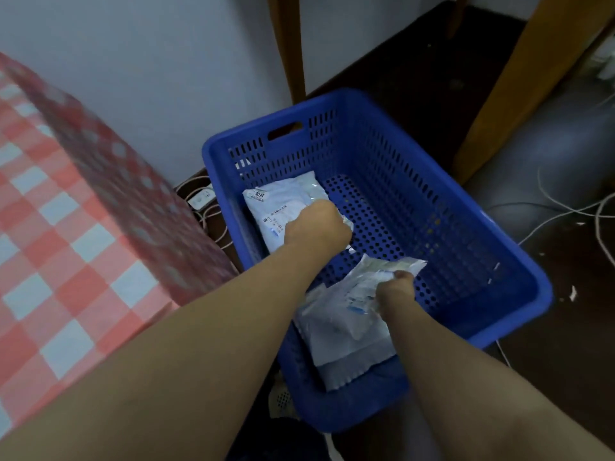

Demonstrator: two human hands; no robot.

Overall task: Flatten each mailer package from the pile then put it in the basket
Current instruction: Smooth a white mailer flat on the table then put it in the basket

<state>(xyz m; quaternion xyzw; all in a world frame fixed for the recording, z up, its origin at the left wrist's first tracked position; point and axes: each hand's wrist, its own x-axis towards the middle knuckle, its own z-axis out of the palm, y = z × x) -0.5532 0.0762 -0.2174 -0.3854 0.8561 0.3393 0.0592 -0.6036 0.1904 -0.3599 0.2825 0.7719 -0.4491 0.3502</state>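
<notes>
Basket (416,134) perforated blue plastic; mailers (283,201) glossy film; tablecloth (66,227) checked cloth.

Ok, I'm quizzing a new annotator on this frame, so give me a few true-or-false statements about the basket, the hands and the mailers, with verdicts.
1. Both hands reach into the blue basket. True.
2. The right hand is empty. False: it grips a crumpled mailer.
3. The left hand holds the labelled mailer at the basket's far left end. True.
4. The basket stands on the checked tablecloth. False: it stands on the floor beside the table.
5. Cables lie on the floor to the right of the basket. True.
</notes>
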